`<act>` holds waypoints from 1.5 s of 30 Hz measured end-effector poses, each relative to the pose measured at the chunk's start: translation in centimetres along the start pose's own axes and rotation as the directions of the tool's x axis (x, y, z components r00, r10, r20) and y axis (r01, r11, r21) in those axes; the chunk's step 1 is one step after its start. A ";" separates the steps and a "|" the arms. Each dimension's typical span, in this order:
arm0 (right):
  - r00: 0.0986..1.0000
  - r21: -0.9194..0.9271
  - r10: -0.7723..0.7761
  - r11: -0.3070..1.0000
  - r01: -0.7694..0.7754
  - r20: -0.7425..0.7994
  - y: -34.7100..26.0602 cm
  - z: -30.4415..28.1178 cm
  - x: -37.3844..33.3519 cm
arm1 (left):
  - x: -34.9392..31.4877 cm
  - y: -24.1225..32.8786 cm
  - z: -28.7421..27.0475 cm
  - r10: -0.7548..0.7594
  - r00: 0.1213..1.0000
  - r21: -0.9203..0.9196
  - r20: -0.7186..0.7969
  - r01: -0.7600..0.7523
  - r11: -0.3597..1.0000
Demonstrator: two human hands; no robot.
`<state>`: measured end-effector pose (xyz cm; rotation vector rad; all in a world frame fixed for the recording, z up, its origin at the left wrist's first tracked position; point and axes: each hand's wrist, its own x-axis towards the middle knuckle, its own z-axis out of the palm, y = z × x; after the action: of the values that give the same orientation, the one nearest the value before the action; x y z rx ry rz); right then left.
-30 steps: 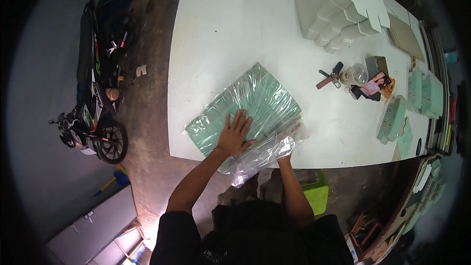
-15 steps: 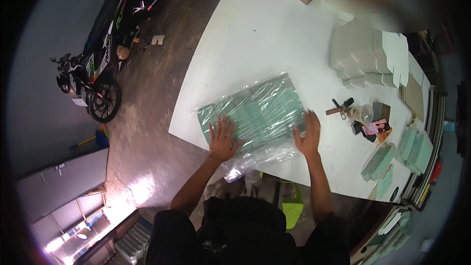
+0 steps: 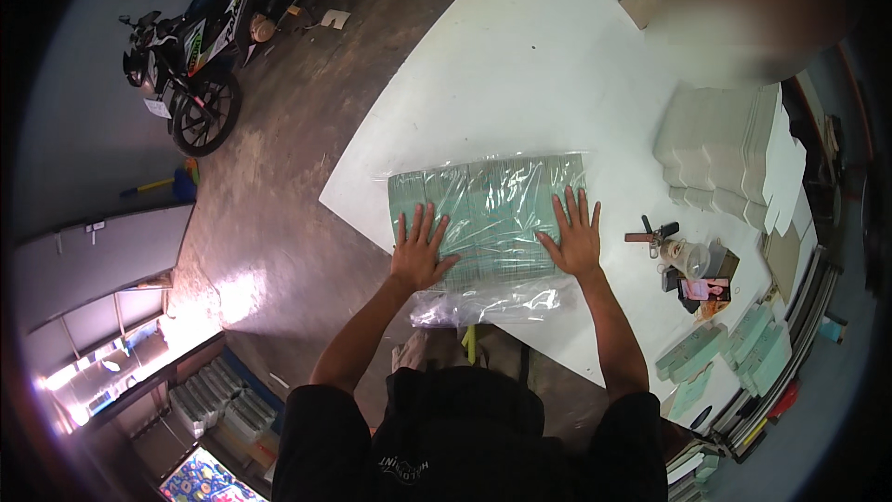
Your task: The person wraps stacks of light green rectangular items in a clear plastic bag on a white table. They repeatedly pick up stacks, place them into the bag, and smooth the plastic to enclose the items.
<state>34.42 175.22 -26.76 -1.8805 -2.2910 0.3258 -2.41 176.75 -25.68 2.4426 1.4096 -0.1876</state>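
In front of me on the white table (image 3: 474, 98) lies a flat pack of green pieces wrapped in a clear plastic bag (image 3: 488, 214). The bag's loose end (image 3: 492, 305) is crumpled along the near side and hangs at the table edge. My left hand (image 3: 420, 251) rests on the pack's left part, its fingers spread. On the right part lies my right hand (image 3: 576, 237), fingers stretched out and thumb apart. Both palms press on the plastic, and neither hand grips anything.
At the right stand a tall stack of pale cardboard (image 3: 725, 153), keys (image 3: 655, 234), a clear plastic cup (image 3: 688, 258), a phone (image 3: 704, 289) and bundles of green pieces (image 3: 754, 339). A blurred person (image 3: 753, 19) is at the far right. A motorcycle (image 3: 200, 70) is parked on the left.
The pack has turned to lie squarer to me. My right hand has shifted from its right edge onto its top; the left hand stays on the left part.
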 end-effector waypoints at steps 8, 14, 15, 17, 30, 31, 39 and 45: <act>0.999 0.008 0.044 0.999 -0.044 0.006 -0.8 1.7 -7.2 | -3.4 2.0 1.6 0.053 0.994 0.000 0.095 -0.054 0.999; 0.989 -0.055 -0.067 0.996 0.075 0.132 -0.9 2.0 -10.8 | -6.7 3.2 3.9 0.066 0.993 -0.051 0.101 -0.061 0.997; 0.987 -0.026 -0.064 0.997 0.069 0.147 -1.0 1.6 -11.1 | -7.3 3.2 4.5 0.061 0.993 -0.052 0.097 -0.056 0.997; 0.988 0.013 -0.047 0.999 0.045 0.149 -1.3 1.5 -12.0 | -8.3 3.6 4.4 0.053 0.991 -0.066 0.125 -0.045 0.997; 0.997 0.120 -0.076 0.990 0.073 0.020 -1.8 1.4 -13.6 | -9.8 0.0 6.0 0.126 0.986 -0.042 0.107 -0.122 0.992; 0.998 0.120 -0.063 0.991 0.062 0.005 -1.8 1.4 -13.0 | -8.7 -0.5 5.2 0.146 0.985 -0.052 0.093 -0.142 0.989; 0.990 0.072 0.111 0.992 -0.105 -0.086 0.3 -0.2 -6.9 | 3.3 -2.6 -1.1 0.272 0.956 0.034 0.107 -0.277 0.960; 0.974 0.032 0.227 0.973 -0.227 -0.021 -1.4 0.7 -9.7 | 4.2 -2.5 -1.9 0.320 0.936 0.030 0.144 -0.328 0.944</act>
<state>34.84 165.39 -26.97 -2.1233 -2.0463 0.3597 -2.53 182.01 -25.56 2.6056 0.9380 -0.3130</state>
